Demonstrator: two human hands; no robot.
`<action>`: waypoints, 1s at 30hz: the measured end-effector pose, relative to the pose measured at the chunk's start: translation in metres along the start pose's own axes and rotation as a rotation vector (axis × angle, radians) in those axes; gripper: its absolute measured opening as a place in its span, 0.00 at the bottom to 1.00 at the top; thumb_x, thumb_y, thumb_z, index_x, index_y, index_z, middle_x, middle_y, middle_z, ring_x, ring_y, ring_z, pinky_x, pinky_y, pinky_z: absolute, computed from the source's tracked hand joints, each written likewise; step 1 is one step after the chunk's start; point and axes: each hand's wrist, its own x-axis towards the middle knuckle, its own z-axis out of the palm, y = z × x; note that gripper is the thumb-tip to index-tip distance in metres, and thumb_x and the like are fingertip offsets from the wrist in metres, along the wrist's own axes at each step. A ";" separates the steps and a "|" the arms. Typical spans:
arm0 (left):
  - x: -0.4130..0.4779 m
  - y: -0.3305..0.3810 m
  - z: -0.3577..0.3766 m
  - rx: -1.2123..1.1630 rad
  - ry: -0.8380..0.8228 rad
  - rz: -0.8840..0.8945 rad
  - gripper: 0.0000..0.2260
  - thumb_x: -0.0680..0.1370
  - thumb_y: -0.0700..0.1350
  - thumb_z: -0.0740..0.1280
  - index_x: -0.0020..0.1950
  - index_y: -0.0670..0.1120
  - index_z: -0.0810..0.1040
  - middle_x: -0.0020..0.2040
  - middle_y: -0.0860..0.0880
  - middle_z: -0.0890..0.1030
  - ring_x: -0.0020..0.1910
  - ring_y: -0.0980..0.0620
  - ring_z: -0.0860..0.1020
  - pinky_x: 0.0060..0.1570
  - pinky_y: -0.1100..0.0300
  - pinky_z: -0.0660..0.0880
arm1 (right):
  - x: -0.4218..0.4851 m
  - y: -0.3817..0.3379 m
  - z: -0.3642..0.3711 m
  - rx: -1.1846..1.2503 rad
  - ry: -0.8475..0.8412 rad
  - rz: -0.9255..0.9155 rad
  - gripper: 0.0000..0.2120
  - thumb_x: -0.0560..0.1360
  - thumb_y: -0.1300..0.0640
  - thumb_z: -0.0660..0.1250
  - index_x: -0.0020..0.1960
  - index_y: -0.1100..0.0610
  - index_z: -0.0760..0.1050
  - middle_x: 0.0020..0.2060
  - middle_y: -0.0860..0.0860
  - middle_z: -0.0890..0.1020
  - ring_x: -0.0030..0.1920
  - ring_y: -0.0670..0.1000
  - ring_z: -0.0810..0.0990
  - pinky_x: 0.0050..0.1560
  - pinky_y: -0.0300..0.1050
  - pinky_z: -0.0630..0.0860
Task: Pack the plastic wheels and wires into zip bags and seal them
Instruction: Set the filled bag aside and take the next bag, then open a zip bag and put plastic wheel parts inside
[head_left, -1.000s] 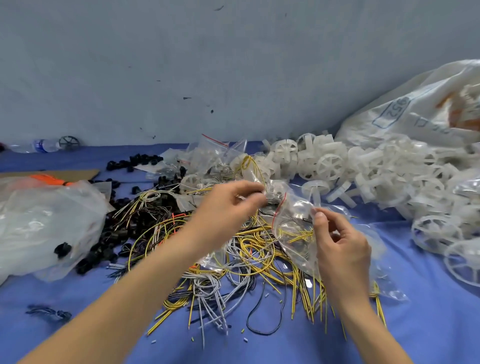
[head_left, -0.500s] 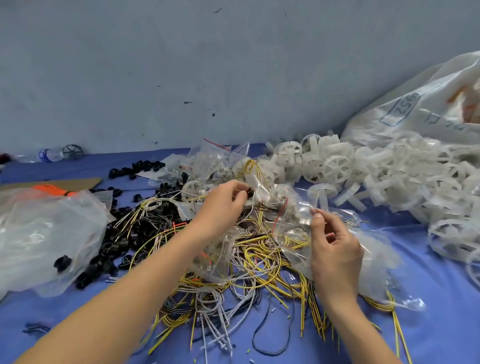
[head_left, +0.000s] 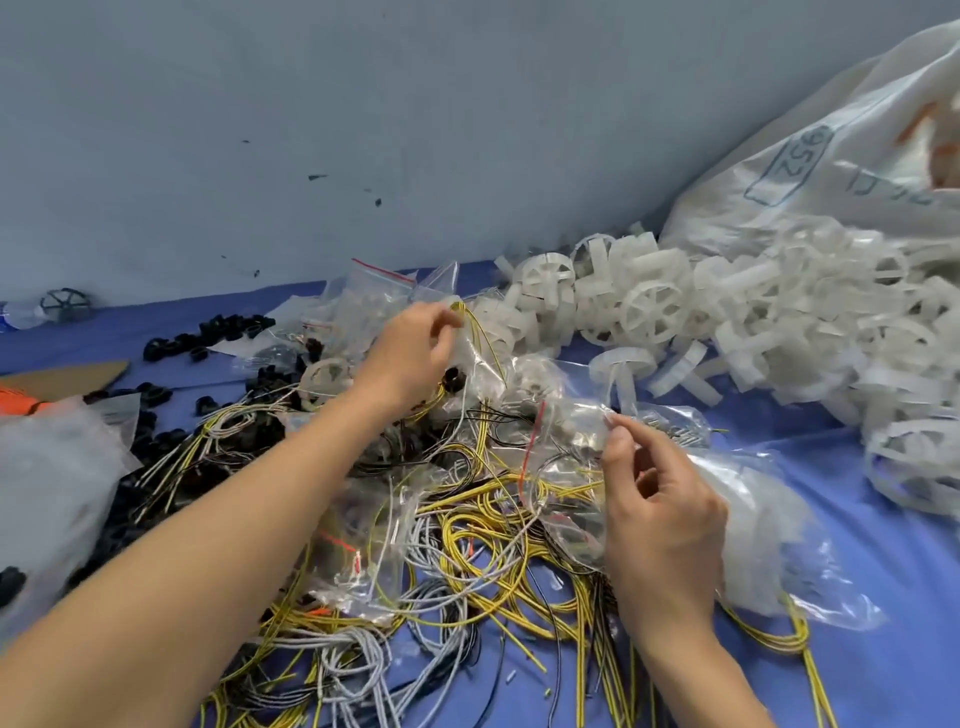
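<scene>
My right hand (head_left: 660, 514) pinches the rim of a clear zip bag (head_left: 566, 457) with a red seal strip, held over a tangle of yellow, grey and black wires (head_left: 467, 551). A white plastic wheel shows dimly inside the bag. My left hand (head_left: 410, 353) is further back and pinches a yellow wire (head_left: 480, 332) beside a small black part, near a heap of empty zip bags (head_left: 374, 291). A big pile of white plastic wheels (head_left: 727, 317) lies to the right.
A large white sack (head_left: 831, 156) spills wheels at the right. Small black parts (head_left: 208, 332) are scattered at the left back. A big clear bag (head_left: 47, 478) lies at the left, with cardboard (head_left: 67, 374) behind it. A blue cloth (head_left: 883, 597) covers the surface.
My left hand has moved away from the bag, back and left towards the empty bags, and now pinches a yellow wire. My right hand keeps hold of the bag.
</scene>
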 end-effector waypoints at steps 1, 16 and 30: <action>0.002 0.017 0.012 0.039 -0.027 0.147 0.10 0.81 0.46 0.62 0.61 0.48 0.78 0.56 0.51 0.79 0.51 0.57 0.75 0.54 0.63 0.71 | 0.000 0.000 0.000 0.002 0.004 0.001 0.12 0.79 0.44 0.61 0.52 0.45 0.82 0.36 0.41 0.81 0.36 0.43 0.77 0.48 0.64 0.78; -0.014 0.069 0.013 -0.175 -0.110 -0.032 0.07 0.83 0.51 0.59 0.49 0.49 0.72 0.43 0.52 0.79 0.37 0.55 0.80 0.37 0.58 0.78 | 0.006 0.003 -0.005 0.087 0.008 0.094 0.08 0.80 0.45 0.62 0.49 0.40 0.80 0.32 0.38 0.79 0.34 0.45 0.76 0.40 0.49 0.77; -0.162 0.149 0.019 -0.915 0.020 -0.451 0.05 0.78 0.44 0.66 0.47 0.43 0.74 0.37 0.51 0.77 0.32 0.60 0.74 0.35 0.66 0.73 | -0.006 -0.025 -0.032 0.130 -0.008 0.175 0.08 0.80 0.50 0.66 0.51 0.47 0.84 0.31 0.48 0.81 0.32 0.49 0.77 0.37 0.49 0.74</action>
